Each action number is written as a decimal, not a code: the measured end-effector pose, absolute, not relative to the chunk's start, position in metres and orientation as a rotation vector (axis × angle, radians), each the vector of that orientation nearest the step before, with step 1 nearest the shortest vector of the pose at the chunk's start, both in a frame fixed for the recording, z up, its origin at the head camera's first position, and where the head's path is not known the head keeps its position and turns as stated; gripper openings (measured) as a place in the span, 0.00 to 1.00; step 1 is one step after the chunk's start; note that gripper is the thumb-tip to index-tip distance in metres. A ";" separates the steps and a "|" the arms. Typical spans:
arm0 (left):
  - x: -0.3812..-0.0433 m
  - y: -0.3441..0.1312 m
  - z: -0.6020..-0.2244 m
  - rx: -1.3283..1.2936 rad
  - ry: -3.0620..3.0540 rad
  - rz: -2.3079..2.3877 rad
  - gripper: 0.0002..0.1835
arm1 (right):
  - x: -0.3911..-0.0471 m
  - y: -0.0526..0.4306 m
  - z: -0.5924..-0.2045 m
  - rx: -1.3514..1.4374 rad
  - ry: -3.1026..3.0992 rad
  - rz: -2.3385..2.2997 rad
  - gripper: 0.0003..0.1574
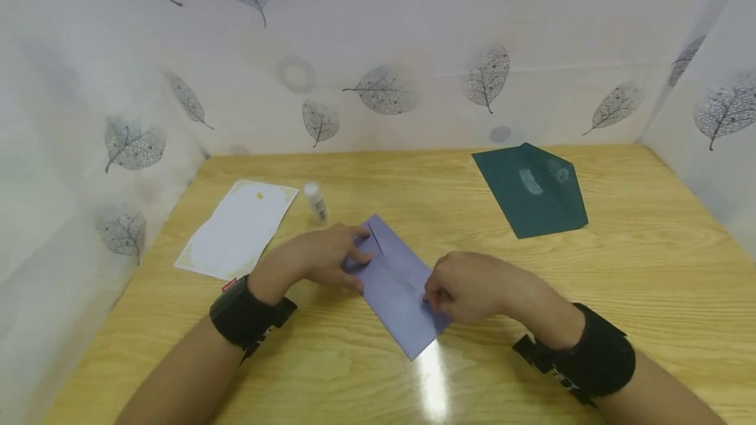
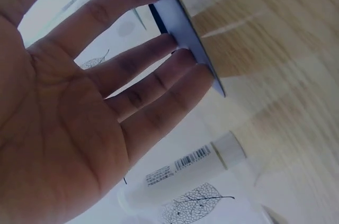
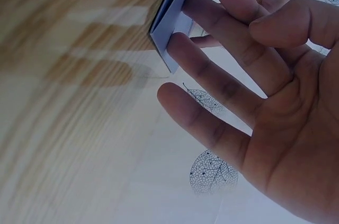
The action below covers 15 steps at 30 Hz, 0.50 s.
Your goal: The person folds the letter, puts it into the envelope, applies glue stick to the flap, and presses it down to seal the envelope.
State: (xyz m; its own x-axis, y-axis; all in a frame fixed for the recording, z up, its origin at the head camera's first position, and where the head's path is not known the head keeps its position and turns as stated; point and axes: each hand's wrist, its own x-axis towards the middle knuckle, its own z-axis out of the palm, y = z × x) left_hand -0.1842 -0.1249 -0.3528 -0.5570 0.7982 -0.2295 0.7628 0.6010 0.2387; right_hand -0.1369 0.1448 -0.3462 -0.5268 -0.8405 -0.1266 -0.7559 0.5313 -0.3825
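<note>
A purple envelope (image 1: 392, 303) lies slanted on the table between both hands, its flap folded down. My left hand (image 1: 331, 258) rests its fingertips on the envelope's upper left part; in the left wrist view those fingers (image 2: 153, 78) reach to the envelope's edge (image 2: 185, 30). On the lower right part sits my right hand (image 1: 475, 286). Its fingers (image 3: 212, 73) are bent a little and touch the envelope (image 3: 175, 17) in the right wrist view, with the thumb and index finger close together. A white glue stick (image 1: 315, 202), capped, stands just beyond the left hand.
A white sheet with gold corner patterns (image 1: 236, 228) lies at the left. At the back right lies a dark green envelope (image 1: 525, 205) with its flap spread and a pale patch on it. A leaf-patterned curtain (image 1: 413, 31) borders the wooden table (image 1: 650, 281).
</note>
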 end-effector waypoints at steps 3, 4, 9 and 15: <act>-0.184 -0.125 -0.353 1.261 2.471 0.183 0.28 | -0.138 0.146 -0.346 -1.323 2.460 -0.435 0.11; -0.184 -0.125 -0.353 1.247 2.447 0.193 0.30 | -0.138 0.147 -0.346 -1.314 2.451 -0.447 0.11; -0.185 -0.121 -0.357 1.170 2.393 0.217 0.40 | -0.141 0.151 -0.344 -1.267 2.403 -0.499 0.10; -0.184 -0.116 -0.353 1.272 2.523 0.238 0.33 | -0.143 0.153 -0.345 -1.269 2.382 -0.498 0.12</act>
